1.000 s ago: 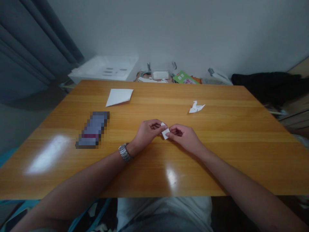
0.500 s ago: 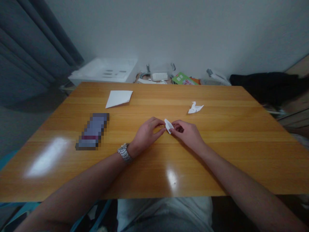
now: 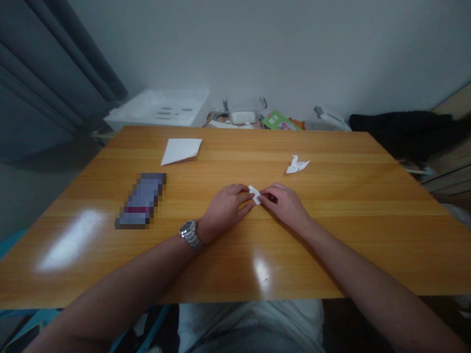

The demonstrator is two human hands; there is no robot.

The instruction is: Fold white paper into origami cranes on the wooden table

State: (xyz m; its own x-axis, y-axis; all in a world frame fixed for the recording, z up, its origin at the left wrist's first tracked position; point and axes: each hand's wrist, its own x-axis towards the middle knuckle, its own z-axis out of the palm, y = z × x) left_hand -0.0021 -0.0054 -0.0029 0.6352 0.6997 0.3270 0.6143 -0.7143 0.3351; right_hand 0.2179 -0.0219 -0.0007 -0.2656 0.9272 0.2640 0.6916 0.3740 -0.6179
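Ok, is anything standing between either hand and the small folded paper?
Nothing visible is in the way. The right hand holds the small folded paper at its right edge, and the left hand is right at its left side. The paper bird sits apart, beyond the right hand.

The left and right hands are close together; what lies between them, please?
In the head view, a small folded white paper lies between the left hand and the right hand.

Fingertips (image 3: pixel 250 196) partly hide the small white paper (image 3: pixel 254 190), and coarse blocks blur the device (image 3: pixel 142 198) toward the left edge of the table (image 3: pixel 228 274).
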